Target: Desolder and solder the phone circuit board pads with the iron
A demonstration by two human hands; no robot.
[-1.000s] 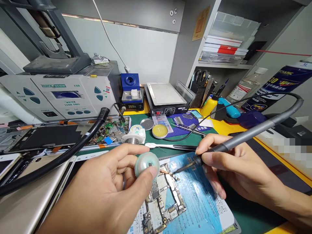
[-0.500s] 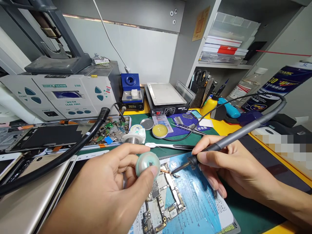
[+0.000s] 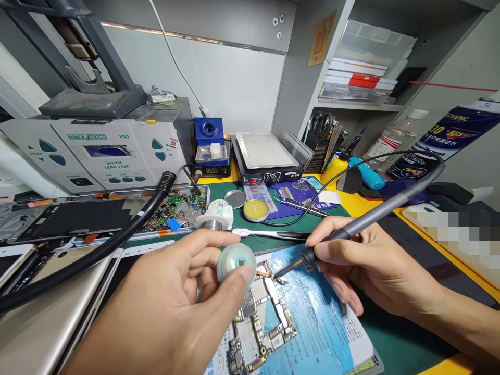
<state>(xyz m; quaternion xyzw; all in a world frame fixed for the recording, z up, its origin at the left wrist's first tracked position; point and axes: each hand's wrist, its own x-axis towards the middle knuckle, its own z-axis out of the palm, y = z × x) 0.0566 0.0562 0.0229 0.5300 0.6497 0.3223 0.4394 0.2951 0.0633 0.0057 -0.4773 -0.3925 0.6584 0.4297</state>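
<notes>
Between thumb and fingers, my left hand (image 3: 175, 302) pinches a small round spool of desoldering braid (image 3: 230, 260). A short copper strip of the braid (image 3: 263, 273) sticks out from it onto the top of a phone circuit board (image 3: 269, 312). My right hand (image 3: 351, 260) is closed round a soldering iron (image 3: 363, 219) like a pen. The iron's dark tip meets the braid's end at the board's upper edge; whether they touch or just overlap in view, I cannot tell. Under the board lies a blue and white printed pad (image 3: 332, 323).
A toothbrush-like white and black tool (image 3: 269, 234), an open tin of yellow paste (image 3: 256, 210) and a solder reel (image 3: 214, 216) lie behind the board. A thick black hose (image 3: 128, 229) crosses the left side over phones. The iron's cable (image 3: 336, 179) loops at right.
The rear part of the soldering iron has shifted slightly left, its tip staying at the same spot. My left hand and the braid spool have barely moved.
</notes>
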